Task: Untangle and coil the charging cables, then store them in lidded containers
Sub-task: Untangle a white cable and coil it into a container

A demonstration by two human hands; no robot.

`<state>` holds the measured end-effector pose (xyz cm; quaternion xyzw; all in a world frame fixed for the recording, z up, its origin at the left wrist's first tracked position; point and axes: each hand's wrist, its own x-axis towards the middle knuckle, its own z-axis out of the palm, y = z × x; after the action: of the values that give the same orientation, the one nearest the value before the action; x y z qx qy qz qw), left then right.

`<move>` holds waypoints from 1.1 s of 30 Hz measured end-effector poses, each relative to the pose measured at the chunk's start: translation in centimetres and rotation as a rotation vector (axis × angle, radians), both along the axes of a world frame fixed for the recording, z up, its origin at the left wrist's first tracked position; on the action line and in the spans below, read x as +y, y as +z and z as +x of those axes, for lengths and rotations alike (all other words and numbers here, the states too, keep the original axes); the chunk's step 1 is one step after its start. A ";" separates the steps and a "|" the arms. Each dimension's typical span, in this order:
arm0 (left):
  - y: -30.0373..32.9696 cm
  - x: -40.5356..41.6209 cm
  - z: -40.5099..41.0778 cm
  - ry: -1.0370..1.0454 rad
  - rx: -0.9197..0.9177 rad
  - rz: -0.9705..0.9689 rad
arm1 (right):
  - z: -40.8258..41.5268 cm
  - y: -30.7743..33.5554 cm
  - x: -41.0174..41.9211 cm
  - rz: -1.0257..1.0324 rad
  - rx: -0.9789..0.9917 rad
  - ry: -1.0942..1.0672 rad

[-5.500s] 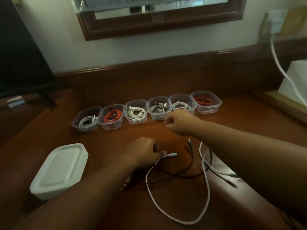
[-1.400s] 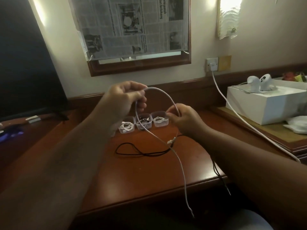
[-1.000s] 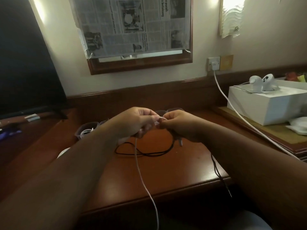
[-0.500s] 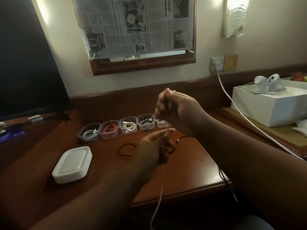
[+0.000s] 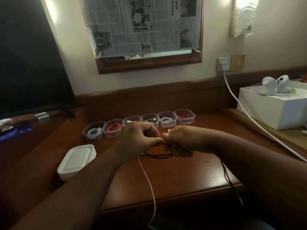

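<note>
My left hand (image 5: 137,140) and my right hand (image 5: 180,141) meet above the middle of the wooden desk (image 5: 174,176), and both pinch a white charging cable (image 5: 148,181). Its free length hangs from under my left hand over the desk's front edge. A black cable (image 5: 157,156) lies on the desk under my hands and trails off the front right edge. Behind my hands stands a row of several clear open containers (image 5: 167,119), each with a coiled cable inside. A stack of white lids (image 5: 77,161) sits at the left.
A white box (image 5: 272,108) with two white controllers stands at the right. A white power cord (image 5: 245,117) runs from the wall socket down across the right side. A dark screen (image 5: 28,63) fills the left. A newspaper-covered frame hangs on the wall.
My right hand has come down from its raised position and my left hand has risen to meet it, thumb to thumb. The white cable now hangs from my left hand.
</note>
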<state>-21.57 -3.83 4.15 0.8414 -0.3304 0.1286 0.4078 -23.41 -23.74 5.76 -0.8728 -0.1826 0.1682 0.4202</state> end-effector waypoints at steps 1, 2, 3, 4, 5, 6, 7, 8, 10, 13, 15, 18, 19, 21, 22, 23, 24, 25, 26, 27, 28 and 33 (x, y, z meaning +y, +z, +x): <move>0.2 0.2 0.2 -0.023 0.080 -0.035 | 0.0 0.1 -0.3 0.039 0.117 0.050; 0.1 0.3 0.4 -0.062 0.170 -0.092 | 0.0 0.3 -0.7 0.117 0.259 0.128; -0.2 0.3 0.4 -0.118 0.272 -0.185 | 0.1 0.3 -0.9 0.231 0.405 0.230; -0.6 0.1 0.6 -0.190 0.385 -0.308 | 0.3 0.3 -1.1 0.372 0.529 0.335; -1.0 -0.3 0.5 -0.276 0.508 -0.459 | 0.4 0.2 -1.0 0.519 0.612 0.426; -1.5 -0.9 0.4 -0.332 0.604 -0.613 | 0.4 0.1 -0.8 0.669 0.643 0.479; -1.8 -1.5 0.0 -0.346 0.677 -0.741 | 0.3 0.0 -0.3 0.817 0.634 0.478; -2.1 -2.3 -0.4 -0.315 0.730 -0.829 | 0.2 0.1 0.4 0.966 0.602 0.430; -2.6 -3.6 -1.7 -0.194 0.803 -0.884 | 0.1 0.1 1.6 1.219 0.459 0.256; -3.1 -4.0 -2.8 -0.109 0.807 -0.665 | 1.0 0.0 1.9 0.867 -0.246 -0.033; -2.9 -3.1 -2.9 -0.081 0.770 -0.427 | 1.4 0.0 1.6 0.096 -0.795 -0.125; -1.8 -1.1 -1.4 0.038 0.450 -0.027 | 1.9 -0.6 0.9 -0.472 -0.667 -0.048; -1.3 -0.4 -0.8 0.072 0.320 0.056 | 1.8 -1.0 0.8 -0.422 -0.451 -0.018; -0.6 0.6 0.2 0.101 0.207 0.063 | 1.5 -1.3 0.3 -0.135 0.029 0.056; -0.5 0.9 0.4 0.083 0.237 -0.015 | 1.4 -1.5 0.0 0.049 0.228 0.117; -0.6 0.9 0.6 0.044 0.308 -0.144 | 1.3 -1.6 -0.3 0.247 0.388 0.200; -0.9 0.8 0.6 -0.015 0.393 -0.304 | 1.3 -1.8 -0.4 0.441 0.516 0.292; -1.3 0.5 0.6 -0.067 0.473 -0.452 | 1.3 -1.8 -0.3 0.618 0.600 0.374; -1.8 0.0 0.5 -0.108 0.549 -0.579 | 1.1 -1.7 0.1 0.771 0.633 0.409; -2.3 -0.5 0.3 -0.129 0.624 -0.690 | 1.0 -1.6 0.7 0.898 0.618 0.386; -2.7 -1.3 0.0 -0.122 0.701 -0.785 | 0.7 -1.4 1.5 1.020 0.577 0.318; -3.5 -3.9 -2.7 -0.013 0.757 -0.661 | 0.8 -0.6 3.0 1.152 -0.033 -0.063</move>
<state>-24.31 -7.71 0.65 0.6526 -0.1061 -0.0906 0.7448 -22.62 -20.79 5.19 -0.5106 -0.2251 0.0152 0.8297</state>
